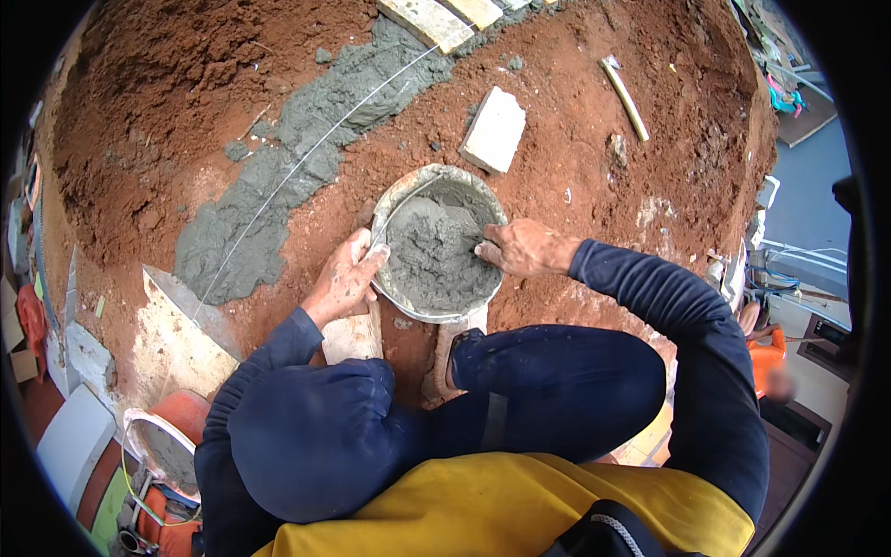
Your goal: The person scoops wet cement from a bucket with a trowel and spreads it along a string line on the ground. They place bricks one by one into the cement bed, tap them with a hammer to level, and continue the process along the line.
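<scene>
A round bucket crusted with dried cement stands in front of me, partly filled with wet grey mortar. My left hand is closed on its left rim, thumb on top. On the opposite side, my right hand grips the right rim with curled fingers. Beyond the bucket lies a whitish block on red soil. A thick strip of wet mortar runs diagonally from the far middle to the left, with a taut white string above it.
Pale blocks sit in a row at the mortar strip's far end. A pale stick lies on the soil at far right. An orange bucket stands at lower left. A person in orange is below on the right.
</scene>
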A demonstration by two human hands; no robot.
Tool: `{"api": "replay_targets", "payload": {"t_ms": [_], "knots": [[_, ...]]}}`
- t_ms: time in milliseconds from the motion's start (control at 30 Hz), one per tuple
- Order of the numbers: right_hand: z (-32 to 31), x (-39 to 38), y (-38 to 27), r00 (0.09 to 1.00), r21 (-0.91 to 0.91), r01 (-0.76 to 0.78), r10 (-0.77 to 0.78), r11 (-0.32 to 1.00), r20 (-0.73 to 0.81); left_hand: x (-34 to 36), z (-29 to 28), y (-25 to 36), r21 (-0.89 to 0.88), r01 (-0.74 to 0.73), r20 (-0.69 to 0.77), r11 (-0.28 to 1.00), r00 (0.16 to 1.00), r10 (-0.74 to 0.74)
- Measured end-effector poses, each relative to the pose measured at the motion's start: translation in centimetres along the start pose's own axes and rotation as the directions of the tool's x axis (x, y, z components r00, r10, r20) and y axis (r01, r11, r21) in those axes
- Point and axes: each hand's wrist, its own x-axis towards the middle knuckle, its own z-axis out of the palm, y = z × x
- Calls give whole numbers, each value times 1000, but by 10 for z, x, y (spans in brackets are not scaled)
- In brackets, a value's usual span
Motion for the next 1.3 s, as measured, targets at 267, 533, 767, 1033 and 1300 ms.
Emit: {"api": "replay_targets", "payload": {"t_ms": [267, 533, 767, 1033, 1300], "knots": [[36, -33, 1, 998, 311, 47, -61, 949, 34, -8, 5, 5, -17, -41, 35, 999, 999, 41], [39, -40, 30, 985, 516, 74, -144, 853, 95, -10, -19, -14, -280, 27, 96, 960, 995, 0], [-50, -70, -15, 983, 640, -38, -85, 767, 160, -13, -137, -70, 837, 205, -539, 507, 465, 702], [-154, 28, -103, 785, -27, 445, -404, 895, -470, -39, -158, -95, 814, 246, -426, 526, 868, 254], [-121, 189, -161, 833, -485, 334, -493, 808, -249, -53, -142, -108, 838, 208, -452, 504, 782, 429]]}}
